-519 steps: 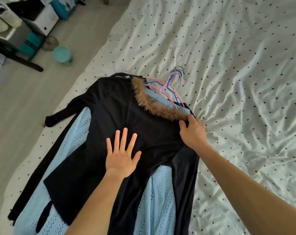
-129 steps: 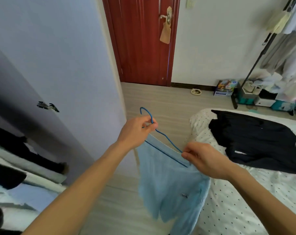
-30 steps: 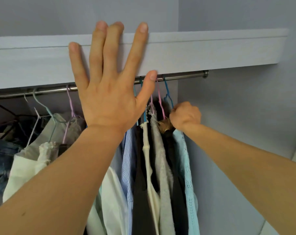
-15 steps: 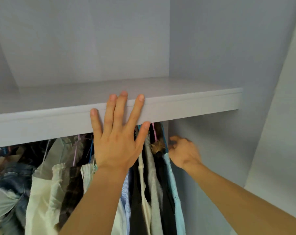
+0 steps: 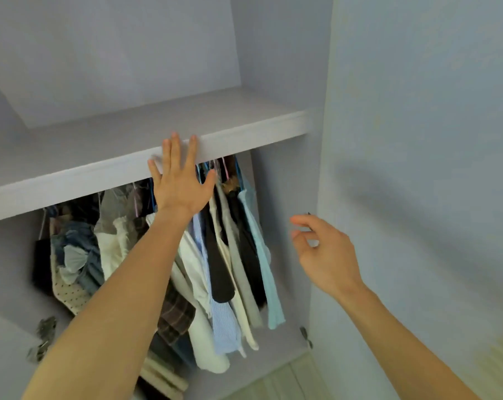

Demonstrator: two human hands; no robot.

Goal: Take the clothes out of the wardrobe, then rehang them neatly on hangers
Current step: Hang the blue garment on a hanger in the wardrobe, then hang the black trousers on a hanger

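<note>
Both grasp nothing: left hand [image 5: 181, 183] flat on shelf edge [image 5: 71, 181], right hand [image 5: 328, 255] loose.

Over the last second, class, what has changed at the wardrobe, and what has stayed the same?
The right hand let go of the light blue top and drew back out of the wardrobe, empty, fingers loosely curled. The left hand stays flat against the shelf edge; the top stays hung.

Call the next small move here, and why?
Probably lift the left hand off the shelf edge and step back: the right hand is empty, fingers loosely curled, clear of the hanging clothes, and the light blue garment hangs at the right end of the row.
</note>
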